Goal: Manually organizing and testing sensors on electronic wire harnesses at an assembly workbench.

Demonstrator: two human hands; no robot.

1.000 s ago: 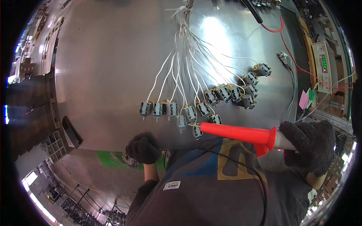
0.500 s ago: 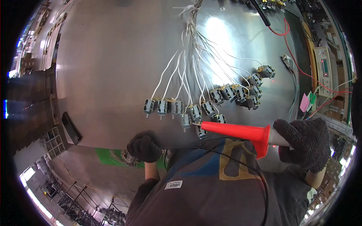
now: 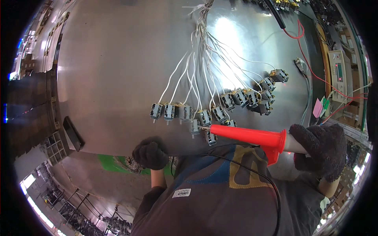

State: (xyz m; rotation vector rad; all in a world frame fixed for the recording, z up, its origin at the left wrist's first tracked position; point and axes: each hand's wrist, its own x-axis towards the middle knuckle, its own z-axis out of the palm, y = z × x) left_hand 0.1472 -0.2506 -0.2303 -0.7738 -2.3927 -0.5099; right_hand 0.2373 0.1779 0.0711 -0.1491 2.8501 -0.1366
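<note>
My right hand, in a dark knitted glove, is closed round the pale handle of a red high-voltage test probe. The probe lies sideways, its thin metal tip pointing left at a small grey block, one of several wired to white leads. Tip and block look in contact, though this is hard to tell exactly. Another block sits just below the probe's front end. My left hand, gloved the same way, is curled into a fist at the table's near edge, with nothing seen in it.
White wires run from a bundle at the far side to the blocks, which spread across the metal table. A tester with a display stands at the right, with red leads. A dark flat object lies at the left edge.
My right hand and the probe's wide end have shifted slightly to the right. The tip stays by the same grey block, and my left fist keeps its place.
</note>
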